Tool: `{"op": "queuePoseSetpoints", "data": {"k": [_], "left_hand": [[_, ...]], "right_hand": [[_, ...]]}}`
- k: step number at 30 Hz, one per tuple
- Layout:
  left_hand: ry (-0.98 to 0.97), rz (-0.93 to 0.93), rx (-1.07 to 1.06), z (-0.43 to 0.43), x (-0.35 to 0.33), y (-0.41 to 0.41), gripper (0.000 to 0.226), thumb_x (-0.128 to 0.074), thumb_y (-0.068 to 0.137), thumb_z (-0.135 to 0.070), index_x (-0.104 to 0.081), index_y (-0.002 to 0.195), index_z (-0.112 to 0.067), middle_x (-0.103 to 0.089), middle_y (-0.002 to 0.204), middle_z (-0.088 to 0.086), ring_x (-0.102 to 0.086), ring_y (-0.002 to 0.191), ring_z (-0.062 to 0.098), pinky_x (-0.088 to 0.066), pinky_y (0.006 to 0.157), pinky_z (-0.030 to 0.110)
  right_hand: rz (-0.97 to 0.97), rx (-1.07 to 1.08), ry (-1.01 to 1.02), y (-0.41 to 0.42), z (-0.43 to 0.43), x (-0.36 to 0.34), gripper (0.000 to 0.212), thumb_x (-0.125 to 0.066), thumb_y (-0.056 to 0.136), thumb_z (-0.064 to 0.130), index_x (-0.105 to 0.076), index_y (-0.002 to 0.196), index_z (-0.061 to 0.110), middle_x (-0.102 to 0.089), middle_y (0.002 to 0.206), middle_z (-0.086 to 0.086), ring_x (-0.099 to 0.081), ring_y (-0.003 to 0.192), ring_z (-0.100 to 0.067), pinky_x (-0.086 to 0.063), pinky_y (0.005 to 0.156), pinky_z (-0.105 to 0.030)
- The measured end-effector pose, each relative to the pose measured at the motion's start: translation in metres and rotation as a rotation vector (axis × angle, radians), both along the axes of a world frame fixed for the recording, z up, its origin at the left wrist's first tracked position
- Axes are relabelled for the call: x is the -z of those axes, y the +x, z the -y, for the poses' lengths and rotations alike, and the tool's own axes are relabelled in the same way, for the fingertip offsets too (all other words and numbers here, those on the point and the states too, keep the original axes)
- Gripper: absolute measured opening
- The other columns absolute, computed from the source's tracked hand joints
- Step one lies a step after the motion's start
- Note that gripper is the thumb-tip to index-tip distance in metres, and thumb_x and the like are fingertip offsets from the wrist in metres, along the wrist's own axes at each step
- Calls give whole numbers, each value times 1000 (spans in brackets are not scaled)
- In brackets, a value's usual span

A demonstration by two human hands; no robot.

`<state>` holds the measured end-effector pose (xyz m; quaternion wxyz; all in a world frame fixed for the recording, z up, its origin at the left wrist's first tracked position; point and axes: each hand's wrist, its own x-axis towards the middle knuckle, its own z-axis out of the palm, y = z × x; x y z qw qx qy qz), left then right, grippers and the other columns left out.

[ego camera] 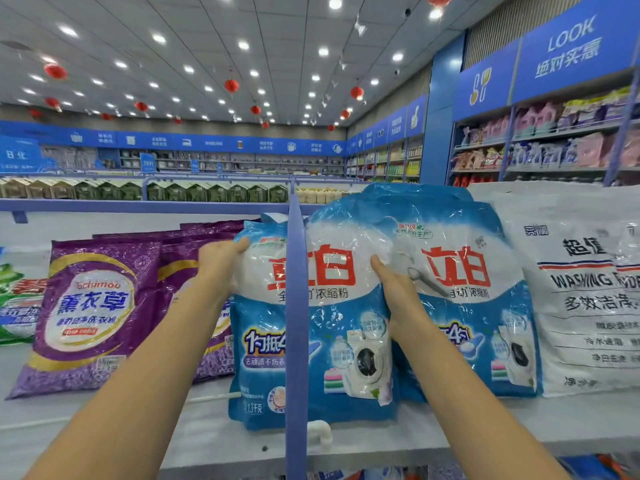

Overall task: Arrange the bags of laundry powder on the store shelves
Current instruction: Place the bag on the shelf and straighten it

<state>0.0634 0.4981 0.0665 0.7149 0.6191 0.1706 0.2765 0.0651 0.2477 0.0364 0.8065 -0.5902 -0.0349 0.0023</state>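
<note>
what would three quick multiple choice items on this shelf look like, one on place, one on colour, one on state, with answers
1. What stands directly right of the blue bag held in both hands?
A. a purple bag
B. another blue bag
C. a green box

2. What colour are the big characters on the held bag?
A. red
B. yellow
C. black

3. How is the held bag?
A. lying flat
B. upright on the shelf
C. torn open

Answers:
1 B, the second blue bag stands next to the held bag.
2 A, red print on white.
3 B, the left hand and right hand steady it on the shelf.
</note>
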Motion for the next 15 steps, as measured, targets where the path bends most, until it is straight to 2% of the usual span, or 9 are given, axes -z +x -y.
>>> {"op": "queuePoseSetpoints", "data": {"k": [1, 3, 5, 6, 8, 10, 12, 15], "left_hand": [[-78, -4, -13, -6, 7, 2, 28, -66, 87, -16, -61, 106, 4, -59, 80, 5, -62, 80, 25, -51, 73, 34], [-92, 46, -44, -10, 10, 3, 18, -63, 89, -13, -62, 95, 4, -56, 74, 6, -55, 83, 24, -46, 69, 33], [-39, 133, -125, -6, 2, 4, 12, -67, 84, -10, -64, 74, -4, -55, 66, 4, -54, 71, 21, -44, 67, 33], [-48, 164, -150, -4, -3, 3, 19, -70, 82, -9, -61, 65, -10, -56, 64, 3, -54, 64, 20, -45, 67, 34], [-104, 190, -169, -1, -6, 2, 27, -71, 81, -9, -56, 59, -15, -56, 63, 1, -52, 59, 16, -46, 64, 31], [-135, 173, -164, -3, -3, -2, 27, -70, 84, -12, -56, 61, -14, -56, 65, 1, -52, 60, 16, -46, 60, 28], [-95, 167, -79, -6, 1, -10, 17, -66, 88, -16, -62, 71, -14, -62, 73, 2, -58, 67, 18, -49, 63, 30], [98, 154, 8, -9, 4, -41, 11, -58, 92, -17, -67, 94, -11, -68, 81, 2, -62, 70, 15, -52, 62, 27]], "right_hand": [[-7, -9, 51, 0, 0, -2, 30, -63, 89, 30, -62, 112, 10, -74, 91, -7, -71, 84, -24, -58, 67, -36], [-16, -4, 92, 0, -1, -5, 27, -65, 88, 20, -61, 113, 10, -74, 93, -9, -71, 81, -23, -58, 62, -33], [-7, 22, 119, 1, -5, -6, 24, -64, 89, 14, -61, 112, 9, -72, 96, -10, -70, 80, -22, -58, 58, -31], [-5, 44, 125, 1, -6, -6, 21, -63, 89, 12, -61, 110, 9, -71, 94, -10, -69, 77, -21, -58, 55, -29], [1, 72, 110, 1, -8, -8, 20, -63, 89, 10, -60, 108, 9, -70, 95, -10, -68, 77, -20, -57, 56, -29], [36, 68, 65, -1, -7, -11, 25, -63, 88, 8, -59, 113, 7, -69, 100, -10, -67, 85, -22, -57, 65, -33], [147, 80, 11, -6, -2, -14, 35, -61, 88, 4, -55, 122, 5, -68, 107, -10, -66, 96, -23, -56, 79, -36], [359, 142, -129, -21, 10, -18, 44, -58, 90, 4, -47, 133, 8, -58, 128, -3, -58, 112, -15, -49, 91, -24]]}}
